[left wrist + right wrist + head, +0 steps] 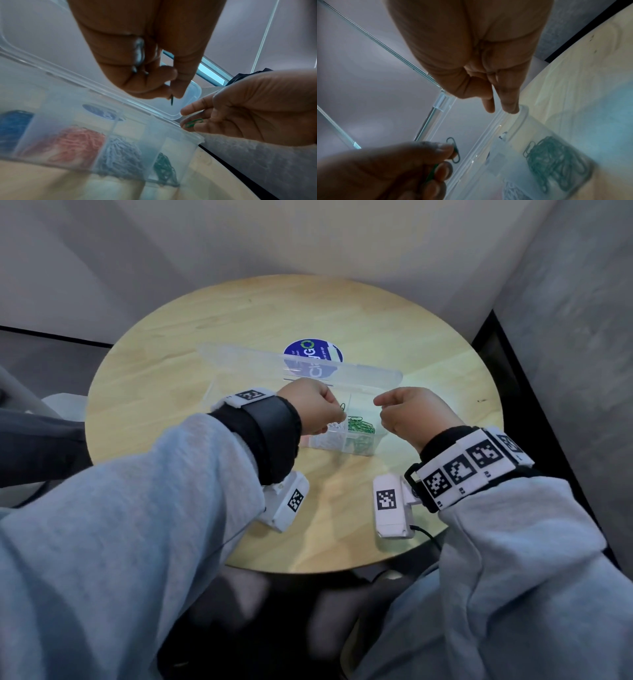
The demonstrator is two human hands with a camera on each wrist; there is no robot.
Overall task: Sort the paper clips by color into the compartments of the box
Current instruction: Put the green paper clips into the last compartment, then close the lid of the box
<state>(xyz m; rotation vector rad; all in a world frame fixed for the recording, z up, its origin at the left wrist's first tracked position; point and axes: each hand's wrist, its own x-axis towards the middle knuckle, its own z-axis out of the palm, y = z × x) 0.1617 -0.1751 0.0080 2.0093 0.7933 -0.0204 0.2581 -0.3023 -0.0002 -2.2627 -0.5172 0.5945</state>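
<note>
Both hands over the box (342,448), mid-frame on the round table (171,371), lid (308,371) standing open behind. My left hand (317,409) pinches a green clip (342,407) between thumb and fingertip, right over the divider between the white and green compartments; in the left wrist view the clip (171,100) pokes down from that pinch, and something silvery also sits tucked in the curled fingers, too blurred to name. My right hand (411,412) hovers just right of the box, fingers curled loosely in the head view; the left wrist view shows another green clip (193,122) lying on its fingers (192,108), lightly held rather than clamped. How firm that hold is I cannot tell. Through the box wall in the left wrist view: blue pile (12,127) at lower left, red pile (72,143) next, white pile (120,152), then green pile (164,166) at the right end. Head view confirms green pile (359,428) beside white (330,429). No loose clips show on the table in any view. My judgement: sorting is nearly done, piles already separated by color. What is left, as far as I see, is dropping the two green clips into the green compartment.
</note>
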